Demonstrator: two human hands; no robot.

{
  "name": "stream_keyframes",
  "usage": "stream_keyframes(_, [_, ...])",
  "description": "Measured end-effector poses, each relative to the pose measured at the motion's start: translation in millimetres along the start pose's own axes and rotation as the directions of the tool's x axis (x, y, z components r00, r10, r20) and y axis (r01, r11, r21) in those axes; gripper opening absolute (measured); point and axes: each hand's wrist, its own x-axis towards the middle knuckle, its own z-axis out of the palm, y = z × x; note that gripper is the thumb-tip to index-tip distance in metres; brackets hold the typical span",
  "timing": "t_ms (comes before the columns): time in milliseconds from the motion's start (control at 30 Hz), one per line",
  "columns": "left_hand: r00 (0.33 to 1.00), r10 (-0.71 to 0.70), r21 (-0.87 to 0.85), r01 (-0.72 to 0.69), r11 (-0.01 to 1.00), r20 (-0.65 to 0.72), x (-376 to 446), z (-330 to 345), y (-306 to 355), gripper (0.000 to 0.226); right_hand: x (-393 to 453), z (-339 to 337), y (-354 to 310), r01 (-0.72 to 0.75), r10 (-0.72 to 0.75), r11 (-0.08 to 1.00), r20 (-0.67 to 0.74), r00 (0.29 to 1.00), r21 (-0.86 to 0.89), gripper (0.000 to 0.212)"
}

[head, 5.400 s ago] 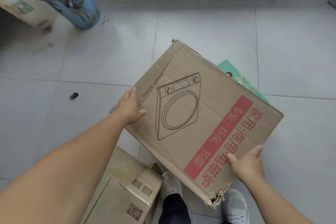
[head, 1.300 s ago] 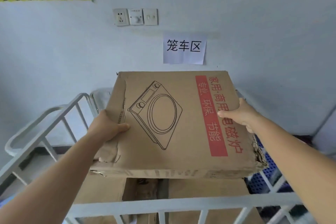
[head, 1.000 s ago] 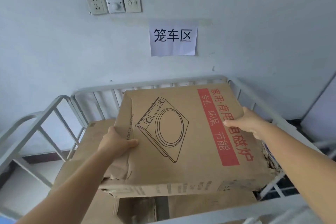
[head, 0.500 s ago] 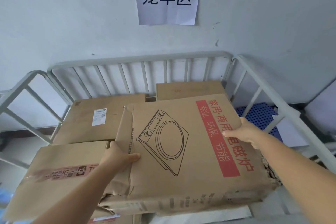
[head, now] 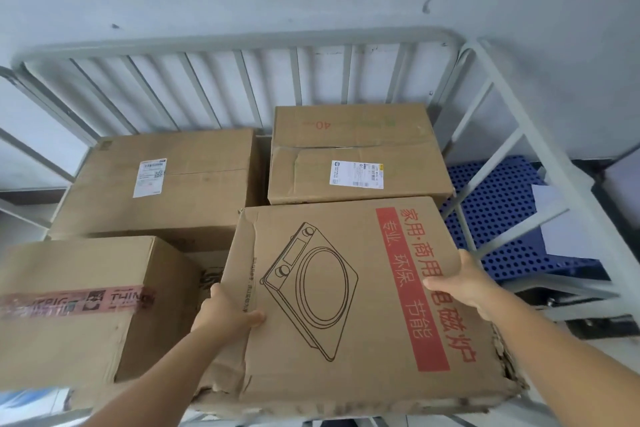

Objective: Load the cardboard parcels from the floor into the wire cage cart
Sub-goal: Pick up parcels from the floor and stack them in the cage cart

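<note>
I hold a flat cardboard parcel [head: 346,295] printed with a cooker drawing and a red text band, inside the grey wire cage cart [head: 235,45] at its front right. My left hand [head: 225,314] grips its torn left edge, thumb on top. My right hand [head: 460,282] grips its right edge. Three other parcels lie in the cart: one with a white label at the back left [head: 162,184], one marked 40 at the back right [head: 356,156], and one with red tape at the front left [head: 76,308]. What the held parcel rests on is hidden.
A pale wall stands right behind the cart's back rail. To the right, past the cart's side bars [head: 512,135], lies a blue perforated plastic pallet [head: 498,211] with a white sheet [head: 561,218] on it.
I carried the parcel from the floor over the cart's rail. Over the last second it sank into the cart, and my view tilted down onto the other parcels. Both hands kept their hold.
</note>
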Motion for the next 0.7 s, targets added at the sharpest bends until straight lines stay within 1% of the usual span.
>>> stream_keyframes(67, [1.000, -0.019, 0.006, 0.019, 1.000, 0.021, 7, 16, 2, 0.086, 14, 3, 12, -0.017, 0.017, 1.000, 0.002, 1.000, 0.010, 0.070])
stream_keyframes(167, [0.999, -0.042, 0.006, 0.041, 0.999, 0.035, 22, 39, 7, 0.089, 34, 8, 27, -0.039, 0.039, 0.999, 0.007, 0.999, 0.010, 0.071])
stream_keyframes(267, [0.999, -0.040, -0.022, 0.041, 0.999, 0.024, 36, 63, 13, 0.086, 56, 12, 40, -0.047, 0.048, 0.998, -0.013, 0.999, 0.033, 0.066])
stream_keyframes(367, [0.999, -0.046, -0.052, 0.047, 0.998, 0.015, 51, 88, 13, 0.085, 78, 18, 52, -0.040, 0.041, 0.998, -0.017, 0.999, 0.039, 0.071])
stream_keyframes(533, [0.999, -0.050, -0.132, 0.051, 0.990, 0.011, 70, 126, 5, 0.092, 113, 34, 70, -0.042, 0.044, 0.997, -0.034, 0.998, 0.063, 0.074])
stream_keyframes(700, [0.998, -0.064, -0.153, 0.067, 0.986, 0.023, 89, 150, 2, 0.091, 140, 47, 84, -0.056, 0.059, 0.996, -0.045, 0.997, 0.064, 0.079])
